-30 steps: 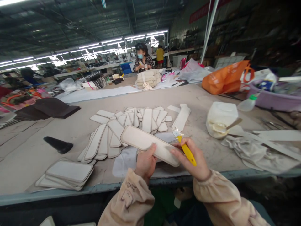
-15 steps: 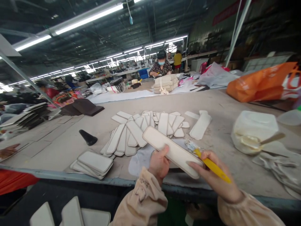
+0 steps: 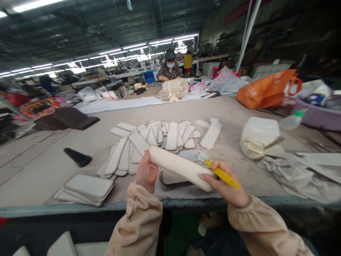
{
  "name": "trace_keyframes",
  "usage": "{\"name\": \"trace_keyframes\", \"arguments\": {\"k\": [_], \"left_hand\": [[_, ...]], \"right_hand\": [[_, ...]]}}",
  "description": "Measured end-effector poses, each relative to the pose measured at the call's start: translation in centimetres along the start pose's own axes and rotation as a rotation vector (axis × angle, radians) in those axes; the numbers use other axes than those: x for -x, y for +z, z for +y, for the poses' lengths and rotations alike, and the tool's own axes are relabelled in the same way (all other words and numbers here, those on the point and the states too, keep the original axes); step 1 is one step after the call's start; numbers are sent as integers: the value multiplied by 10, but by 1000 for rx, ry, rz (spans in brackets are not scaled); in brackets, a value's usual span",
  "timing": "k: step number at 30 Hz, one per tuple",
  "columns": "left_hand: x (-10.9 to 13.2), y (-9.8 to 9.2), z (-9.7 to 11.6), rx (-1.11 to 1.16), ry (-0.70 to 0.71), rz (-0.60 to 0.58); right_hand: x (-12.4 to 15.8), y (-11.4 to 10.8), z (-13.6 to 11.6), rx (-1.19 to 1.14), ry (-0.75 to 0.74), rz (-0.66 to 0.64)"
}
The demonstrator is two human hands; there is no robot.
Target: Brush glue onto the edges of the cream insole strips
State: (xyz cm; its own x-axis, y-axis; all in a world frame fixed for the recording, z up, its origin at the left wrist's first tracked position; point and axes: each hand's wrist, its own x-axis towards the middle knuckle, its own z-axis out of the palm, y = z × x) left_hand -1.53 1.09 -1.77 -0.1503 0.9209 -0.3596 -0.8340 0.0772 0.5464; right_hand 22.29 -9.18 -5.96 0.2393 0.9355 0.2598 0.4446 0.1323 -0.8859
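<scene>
Above the counter (image 3: pixel 128 114), the left hand (image 3: pixel 147 172) clamps its fingers on the pale panel (image 3: pixel 179 166) at the ten-o'clock end, the right hand (image 3: pixel 231 185) on the four-o'clock end and the yellow brush (image 3: pixel 225 175). Best keep its bristles (image 3: pixel 201 157) off the panel's face.

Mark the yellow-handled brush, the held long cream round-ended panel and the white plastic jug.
Yellow-handled brush (image 3: pixel 226 176), head view: middle of the handle.
Held long cream round-ended panel (image 3: pixel 179 165), head view: middle of its broad face.
White plastic jug (image 3: pixel 261 131), head view: upper side wall.
</scene>
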Motion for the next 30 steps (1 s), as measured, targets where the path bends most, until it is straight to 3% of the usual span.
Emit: {"name": "trace_keyframes", "arguments": {"k": [5, 8, 11, 19, 22, 26, 30], "left_hand": [[17, 4, -24, -76, -109, -150], [25, 6, -44, -170, -171, -121], [25, 8, -53, -153, -128, -61], [24, 8, -47, -166, -188, -42], [26, 3, -44, -256, -171, -125], [16, 0, -37, -482, -241, -268], [-22, 26, -22, -950, -64, -409]], "right_hand": [[-2, 6, 0, -94, -25, -34], [-4, 9, 4, -176, -15, -36], [-4, 10, 8, -276, -4, -22], [-3, 3, -2, -242, 2, -86], [-5, 0, -4, -230, -8, -70], [-10, -8, -4, -286, 17, -47], [-15, -22, -2, -390, -14, 38]]}}
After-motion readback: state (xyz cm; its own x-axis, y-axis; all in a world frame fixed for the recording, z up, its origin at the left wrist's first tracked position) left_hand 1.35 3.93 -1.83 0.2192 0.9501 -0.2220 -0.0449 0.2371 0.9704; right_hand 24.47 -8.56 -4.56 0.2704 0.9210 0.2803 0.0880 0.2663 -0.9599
